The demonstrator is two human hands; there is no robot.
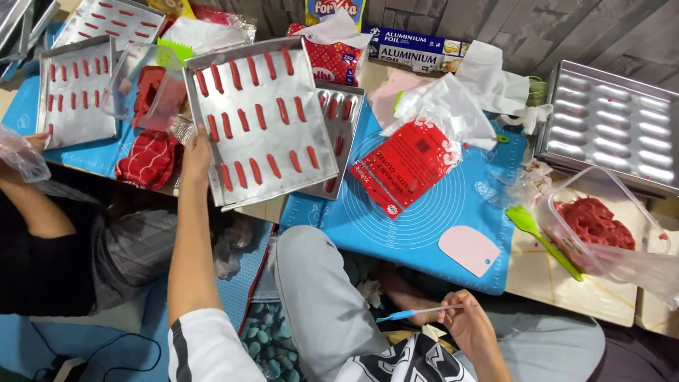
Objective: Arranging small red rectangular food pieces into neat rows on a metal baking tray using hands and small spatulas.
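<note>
My left hand (196,157) reaches forward and grips the near left edge of a tilted metal tray (320,152) that carries rows of small red dough sticks (262,117). The tray rests partly on another tray with red pieces (351,120). My right hand (468,327) is low by my knee, pinching a thin stick tool with a blue end (417,313) that points left. My grey trouser leg (315,297) lies between the two hands.
A blue silicone mat (438,212) holds a red packet (407,166) and a pink scraper (469,250). A green spatula (541,237), a tub of red dough (594,223) and a moulded metal pan (612,127) are at right. Another person's gloved hand (21,152) is by more trays (74,92) at left.
</note>
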